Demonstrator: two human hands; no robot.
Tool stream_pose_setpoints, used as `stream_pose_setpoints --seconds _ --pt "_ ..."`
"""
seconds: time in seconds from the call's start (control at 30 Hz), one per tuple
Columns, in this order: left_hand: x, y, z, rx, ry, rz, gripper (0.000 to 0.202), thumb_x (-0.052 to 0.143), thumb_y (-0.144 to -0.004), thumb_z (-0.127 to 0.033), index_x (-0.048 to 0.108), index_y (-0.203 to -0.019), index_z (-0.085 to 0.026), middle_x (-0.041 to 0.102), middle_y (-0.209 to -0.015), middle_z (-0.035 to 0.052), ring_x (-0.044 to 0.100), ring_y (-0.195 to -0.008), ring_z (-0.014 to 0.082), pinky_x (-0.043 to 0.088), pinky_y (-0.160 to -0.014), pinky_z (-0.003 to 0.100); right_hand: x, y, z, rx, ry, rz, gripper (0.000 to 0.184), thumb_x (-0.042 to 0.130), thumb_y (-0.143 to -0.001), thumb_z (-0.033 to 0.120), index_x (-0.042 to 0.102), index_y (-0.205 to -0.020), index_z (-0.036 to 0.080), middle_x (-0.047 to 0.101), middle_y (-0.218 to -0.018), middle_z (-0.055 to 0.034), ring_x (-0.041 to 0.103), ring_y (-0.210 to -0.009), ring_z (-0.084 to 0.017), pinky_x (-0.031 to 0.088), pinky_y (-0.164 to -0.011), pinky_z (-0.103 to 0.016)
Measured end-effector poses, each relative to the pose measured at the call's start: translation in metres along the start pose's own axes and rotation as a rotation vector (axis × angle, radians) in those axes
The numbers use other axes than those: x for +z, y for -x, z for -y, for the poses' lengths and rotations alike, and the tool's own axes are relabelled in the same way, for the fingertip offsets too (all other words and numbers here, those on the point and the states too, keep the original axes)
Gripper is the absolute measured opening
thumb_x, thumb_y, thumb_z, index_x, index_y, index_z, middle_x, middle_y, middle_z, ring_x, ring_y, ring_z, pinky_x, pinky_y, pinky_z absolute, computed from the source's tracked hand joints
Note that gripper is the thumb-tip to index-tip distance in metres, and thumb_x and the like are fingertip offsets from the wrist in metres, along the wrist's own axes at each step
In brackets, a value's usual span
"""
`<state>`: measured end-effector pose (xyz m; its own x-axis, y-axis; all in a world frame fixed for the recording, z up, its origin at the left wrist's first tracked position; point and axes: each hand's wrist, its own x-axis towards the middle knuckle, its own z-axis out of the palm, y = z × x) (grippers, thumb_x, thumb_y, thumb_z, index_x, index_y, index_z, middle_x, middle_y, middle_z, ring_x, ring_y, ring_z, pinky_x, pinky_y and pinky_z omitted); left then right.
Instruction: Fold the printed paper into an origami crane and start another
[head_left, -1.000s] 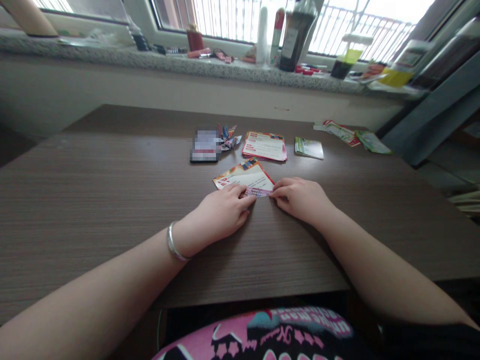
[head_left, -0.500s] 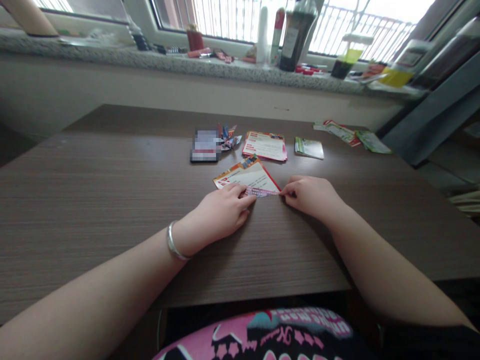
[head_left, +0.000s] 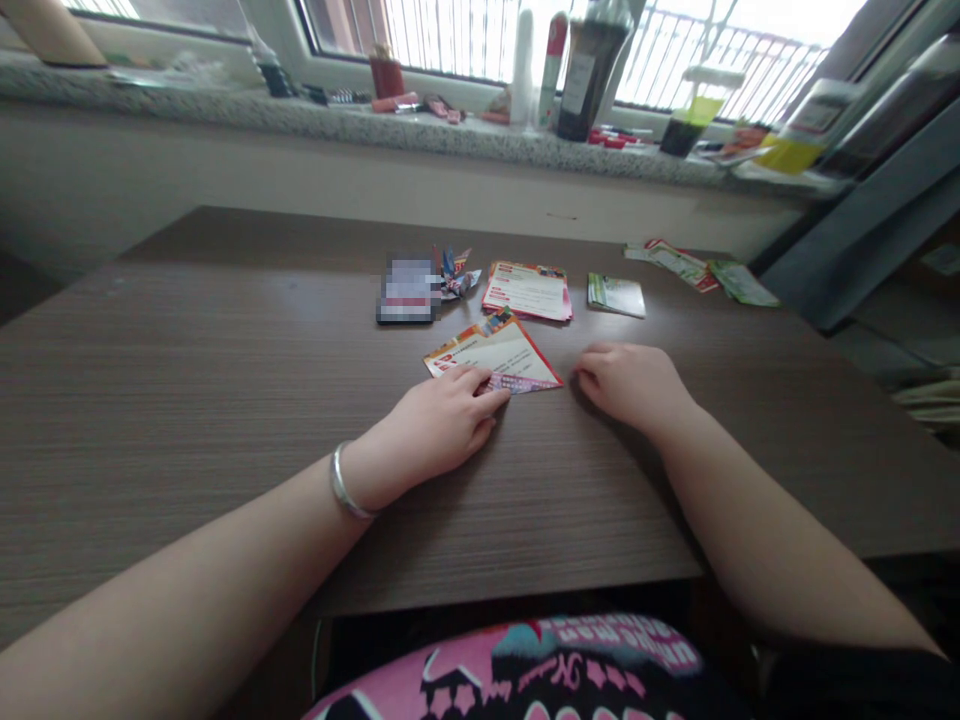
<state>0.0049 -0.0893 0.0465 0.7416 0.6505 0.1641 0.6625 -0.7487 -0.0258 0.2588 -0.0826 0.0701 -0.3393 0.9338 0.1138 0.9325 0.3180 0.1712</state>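
Observation:
A printed sheet of paper (head_left: pixel 491 350), with orange and red edges, lies on the table. Its near side is folded over into a narrow pink-purple strip. Across the left part of that fold rests my left hand (head_left: pixel 450 415), fingers stretched out and pressing on the paper; a silver bangle circles the wrist. My right hand (head_left: pixel 630 380) sits just beyond the sheet's right corner, apart from it. Its fingers are curled together, and I see nothing in them.
Behind the sheet lie a phone (head_left: pixel 407 290), a folded paper piece (head_left: pixel 457 278), a stack of printed sheets (head_left: pixel 527 290) and a small green-white stack (head_left: pixel 615 295). More papers (head_left: pixel 682 265) lie at the table's back right. Bottles (head_left: pixel 589 80) stand on the windowsill.
My right hand has let go of the sheet's right corner and moved slightly right, away from it. My left hand keeps its place on the fold.

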Motion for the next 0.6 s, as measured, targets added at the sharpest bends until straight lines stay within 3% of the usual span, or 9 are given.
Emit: stream_pose_setpoints --seconds 0.1,0.2,0.27,0.4,0.6 --pt "-0.001 -0.001 0.000 0.008 -0.009 -0.009 0.036 0.040 -0.096 -0.028 0.060 -0.126 -0.020 0.056 -0.128 0.0131 0.054 -0.118 0.0280 0.049 -0.099 0.044 0.006 -0.002 0.003 -0.063 -0.153 -0.152 0.030 0.045 -0.093 0.026 0.074 -0.101 0.022 0.072 -0.106 -0.0055 0.066 -0.089 -0.020 0.046 -0.072 -0.030" --pt "0.001 -0.002 0.001 0.018 0.004 -0.015 0.037 0.039 -0.097 -0.029 0.058 -0.127 -0.020 0.055 -0.131 0.0135 0.053 -0.120 0.0279 0.048 -0.100 0.044 0.012 -0.003 0.011 -0.307 -0.300 -0.131 0.028 0.047 -0.094 0.023 0.073 -0.105 0.021 0.072 -0.105 -0.0054 0.063 -0.095 -0.018 0.046 -0.086 -0.030" --pt "0.004 -0.002 0.003 0.027 0.020 -0.025 0.038 0.039 -0.098 -0.030 0.057 -0.130 -0.019 0.052 -0.135 0.0144 0.050 -0.125 0.0278 0.045 -0.104 0.044 0.014 -0.004 0.016 -0.393 -0.300 -0.106 0.030 0.045 -0.095 0.022 0.074 -0.104 0.020 0.072 -0.105 -0.0062 0.062 -0.096 -0.018 0.046 -0.090 -0.030" --pt "0.012 -0.004 0.007 0.048 0.040 -0.066 0.040 0.042 -0.097 -0.032 0.054 -0.133 -0.019 0.050 -0.136 0.0140 0.045 -0.131 0.0281 0.040 -0.109 0.044 0.016 -0.004 0.022 -0.401 -0.226 -0.081 0.030 0.045 -0.095 0.023 0.073 -0.107 0.020 0.070 -0.105 -0.0079 0.060 -0.097 -0.020 0.045 -0.088 -0.031" --pt "0.012 -0.005 0.005 0.037 0.005 -0.088 0.041 0.042 -0.097 -0.031 0.051 -0.137 -0.025 0.052 -0.136 0.0131 0.048 -0.128 0.0278 0.041 -0.108 0.045 0.014 -0.004 0.027 -0.350 -0.179 -0.059 0.031 0.046 -0.095 0.023 0.070 -0.113 0.023 0.068 -0.105 -0.0069 0.058 -0.095 -0.020 0.045 -0.082 -0.031"
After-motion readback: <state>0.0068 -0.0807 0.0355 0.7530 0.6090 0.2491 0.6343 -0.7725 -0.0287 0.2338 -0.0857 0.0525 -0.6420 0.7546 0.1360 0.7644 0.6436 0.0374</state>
